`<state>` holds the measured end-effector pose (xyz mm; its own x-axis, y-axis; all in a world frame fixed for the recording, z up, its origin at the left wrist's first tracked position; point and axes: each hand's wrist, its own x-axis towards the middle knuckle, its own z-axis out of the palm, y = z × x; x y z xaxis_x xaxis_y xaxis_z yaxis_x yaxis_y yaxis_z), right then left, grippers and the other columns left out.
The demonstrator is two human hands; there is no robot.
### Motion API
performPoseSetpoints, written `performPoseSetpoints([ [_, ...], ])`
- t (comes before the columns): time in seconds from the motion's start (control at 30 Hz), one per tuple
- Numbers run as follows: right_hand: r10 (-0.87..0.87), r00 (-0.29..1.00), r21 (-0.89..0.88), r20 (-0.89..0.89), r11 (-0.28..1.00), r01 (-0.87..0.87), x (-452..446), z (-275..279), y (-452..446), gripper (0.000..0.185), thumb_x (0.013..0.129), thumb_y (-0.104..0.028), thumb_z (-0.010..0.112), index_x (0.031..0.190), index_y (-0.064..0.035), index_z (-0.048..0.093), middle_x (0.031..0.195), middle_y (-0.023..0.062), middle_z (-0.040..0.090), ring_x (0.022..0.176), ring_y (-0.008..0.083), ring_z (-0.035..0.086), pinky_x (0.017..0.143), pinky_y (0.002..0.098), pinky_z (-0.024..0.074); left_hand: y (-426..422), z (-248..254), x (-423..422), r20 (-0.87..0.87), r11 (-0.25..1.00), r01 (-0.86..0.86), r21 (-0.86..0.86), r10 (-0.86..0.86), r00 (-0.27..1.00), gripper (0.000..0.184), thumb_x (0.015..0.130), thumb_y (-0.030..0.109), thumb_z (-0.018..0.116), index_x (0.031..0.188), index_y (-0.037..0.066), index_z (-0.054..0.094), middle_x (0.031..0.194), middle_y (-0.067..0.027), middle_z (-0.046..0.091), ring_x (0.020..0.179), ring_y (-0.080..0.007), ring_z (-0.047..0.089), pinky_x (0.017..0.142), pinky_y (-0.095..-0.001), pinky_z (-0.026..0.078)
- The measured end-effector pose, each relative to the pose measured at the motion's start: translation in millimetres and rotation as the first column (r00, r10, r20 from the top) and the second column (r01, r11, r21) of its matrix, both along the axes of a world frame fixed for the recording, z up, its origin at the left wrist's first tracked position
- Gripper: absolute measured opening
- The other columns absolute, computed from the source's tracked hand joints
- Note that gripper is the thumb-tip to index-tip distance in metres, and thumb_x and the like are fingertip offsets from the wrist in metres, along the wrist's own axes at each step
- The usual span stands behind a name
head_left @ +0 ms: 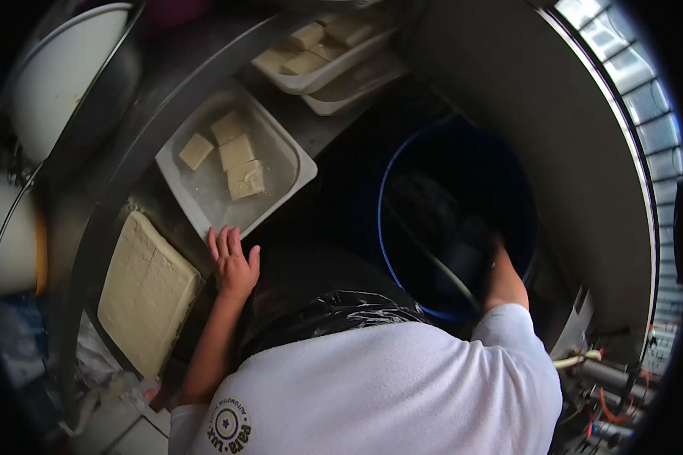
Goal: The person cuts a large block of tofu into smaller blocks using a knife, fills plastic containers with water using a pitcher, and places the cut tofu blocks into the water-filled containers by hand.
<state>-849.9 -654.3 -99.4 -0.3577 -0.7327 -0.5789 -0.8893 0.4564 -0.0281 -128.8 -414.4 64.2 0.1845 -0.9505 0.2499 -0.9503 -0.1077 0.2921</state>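
Note:
My left hand [235, 265] rests with its fingers spread on the near rim of a white tub [284, 189]. Several pale blocks [237, 153] lie in cloudy liquid inside that tub. On the right, my right forearm [505, 280] reaches down into a dark blue barrel [387, 227]; the hand is lost in shadow, and whether it holds anything cannot be seen. A pale hose [451, 277] runs down into the barrel beside it.
A large scored pale slab [146, 292] lies at the left. More pale blocks [305, 64] fill a white tub at the top. A big white bowl [68, 76] stands upper left. Pipes and wires [607, 375] are at lower right, beside a grey wall [524, 83].

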Motion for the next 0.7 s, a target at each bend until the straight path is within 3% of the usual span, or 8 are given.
performPoseSetpoints([
  [0.2, -0.014, 0.973, 0.125, 0.232, 0.992, -0.016, 65.5, 11.3, 19.4, 0.073, 0.097, -0.06, 0.056, 0.138, -0.0013, 0.061, 0.143, 0.0231, 0.059, 0.133, 0.0346, 0.056, 0.109, 0.0469, 0.0477, -2.5, 0.9, -4.9, -0.002, 0.997, -0.077, 0.027, 0.077, 0.997, 0.058, 0.086, 0.021, 0.076, 0.133, -0.003, 0.051, 0.139, -0.0249, 0.05, 0.143, -0.0532, 0.032, 0.12, -0.0579, 0.029],
  [0.37, 0.052, 0.936, 0.2, 0.349, 0.971, -0.129, 149.5, 67.3, 14.8, 0.082, 0.096, -0.07, 0.053, 0.141, -0.002, 0.06, 0.142, 0.0216, 0.06, 0.133, 0.031, 0.056, 0.109, 0.0462, 0.0454, 0.6, 6.7, 4.1, 0.042, 0.997, -0.061, 0.046, 0.059, 0.997, 0.051, 0.089, 0.027, 0.075, 0.129, 0.001, 0.055, 0.132, -0.0186, 0.056, 0.136, -0.0466, 0.041, 0.117, -0.0541, 0.034],
  [0.4, 0.124, 0.941, 0.23, 0.314, 0.952, -0.202, 166.3, 84.2, 13.4, 0.094, 0.095, -0.079, 0.044, 0.147, -0.0007, 0.055, 0.153, 0.0234, 0.051, 0.145, 0.0325, 0.046, 0.117, 0.0445, 0.0392, -2.8, 4.3, 3.6, 0.02, 0.997, -0.062, 0.042, 0.062, 0.998, 0.049, 0.09, 0.029, 0.074, 0.127, 0.002, 0.056, 0.128, -0.0169, 0.058, 0.133, -0.0449, 0.045, 0.115, -0.0534, 0.036],
  [0.43, 0.128, 0.942, 0.228, 0.311, 0.952, -0.205, 160.9, 60.3, 12.7, 0.094, 0.095, -0.079, 0.044, 0.147, -0.0007, 0.055, 0.153, 0.0234, 0.051, 0.145, 0.0325, 0.046, 0.117, 0.0445, 0.0392, -5.6, 3.8, 3.7, 0.059, 0.995, -0.099, -0.021, 0.1, 0.993, 0.038, 0.093, 0.032, 0.072, 0.117, 0.004, 0.061, 0.117, -0.013, 0.064, 0.126, -0.0417, 0.051, 0.108, -0.0523, 0.042],
  [0.53, 0.111, 0.919, 0.293, 0.377, 0.927, -0.232, 156.3, -29.0, 26.7, 0.094, 0.093, -0.081, 0.048, 0.146, -0.0037, 0.056, 0.153, 0.0239, 0.05, 0.145, 0.034, 0.045, 0.118, 0.0434, 0.0385, -4.1, -3.6, 15.1, 0.099, 0.983, -0.186, -0.006, 0.186, 0.978, 0.03, 0.095, 0.034, 0.069, 0.106, 0.006, 0.066, 0.11, -0.0113, 0.067, 0.123, -0.0397, 0.054, 0.102, -0.0524, 0.045],
  [0.6, 0.538, 0.753, -0.099, 0.379, 0.833, -0.545, 170.7, -41.9, 43.6, 0.087, 0.092, -0.078, 0.053, 0.141, -0.0074, 0.063, 0.143, 0.0254, 0.06, 0.136, 0.0348, 0.055, 0.112, 0.0438, 0.0446, -3.7, 3.3, 15.6, 0.108, 0.984, -0.175, -0.044, 0.179, 0.978, 0.029, 0.096, 0.036, 0.067, 0.098, 0.007, 0.068, 0.106, -0.0091, 0.069, 0.121, -0.0372, 0.056, 0.098, -0.0524, 0.046],
  [0.63, 0.527, 0.763, -0.106, 0.374, 0.842, -0.529, 182.8, -30.4, 43.3, 0.087, 0.092, -0.078, 0.053, 0.141, -0.0074, 0.063, 0.143, 0.0254, 0.06, 0.136, 0.0348, 0.055, 0.112, 0.0438, 0.0446, -1.8, 6.4, 15.6, 0.106, 0.982, -0.188, -0.019, 0.189, 0.976, 0.029, 0.096, 0.037, 0.067, 0.099, 0.007, 0.068, 0.107, -0.009, 0.07, 0.121, -0.0365, 0.056, 0.098, -0.053, 0.045],
  [0.7, 0.207, 0.815, 0.417, 0.542, 0.775, -0.475, 210.3, 11.7, 32.7, 0.071, 0.091, -0.069, 0.063, 0.125, -0.0085, 0.073, 0.122, 0.0247, 0.072, 0.118, 0.0354, 0.068, 0.1, 0.0453, 0.0531, 3.9, 6.0, 19.4, 0.09, 0.983, -0.184, 0.019, 0.182, 0.979, 0.031, 0.097, 0.038, 0.067, 0.101, 0.007, 0.069, 0.11, -0.0082, 0.07, 0.122, -0.0355, 0.056, 0.099, -0.0547, 0.044],
])
